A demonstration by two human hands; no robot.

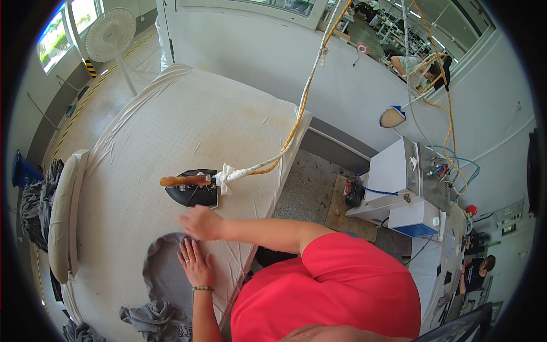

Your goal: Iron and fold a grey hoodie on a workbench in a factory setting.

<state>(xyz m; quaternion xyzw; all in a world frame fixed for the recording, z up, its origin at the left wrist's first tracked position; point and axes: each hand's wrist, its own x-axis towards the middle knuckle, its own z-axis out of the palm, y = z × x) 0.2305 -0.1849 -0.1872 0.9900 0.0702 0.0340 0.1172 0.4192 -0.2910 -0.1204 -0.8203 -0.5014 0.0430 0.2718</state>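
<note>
My left hand [197, 265] lies flat with fingers spread on a grey garment [159, 268]. A ring and a beaded bracelet are on that hand and wrist. The garment's upper part has a rounded edge and lies fairly flat; its lower part is bunched, with dark lettering partly in view. My right hand [202, 223] is just above the garment's top edge, fingers curled in, nothing visible in them. Slightly beyond it rests a black iron [191, 195] with a wooden handle, apart from the hand. A hose wrapped in white and yellow [273, 159] runs up from the iron.
The cloth-covered table [142, 131] carries a padded board [62, 222] along its left side. Dark grey garments [37, 205] are piled beyond it. A fan [111, 37] stands far left. White machinery [393, 171] with tubes is at right. Other people are farther off.
</note>
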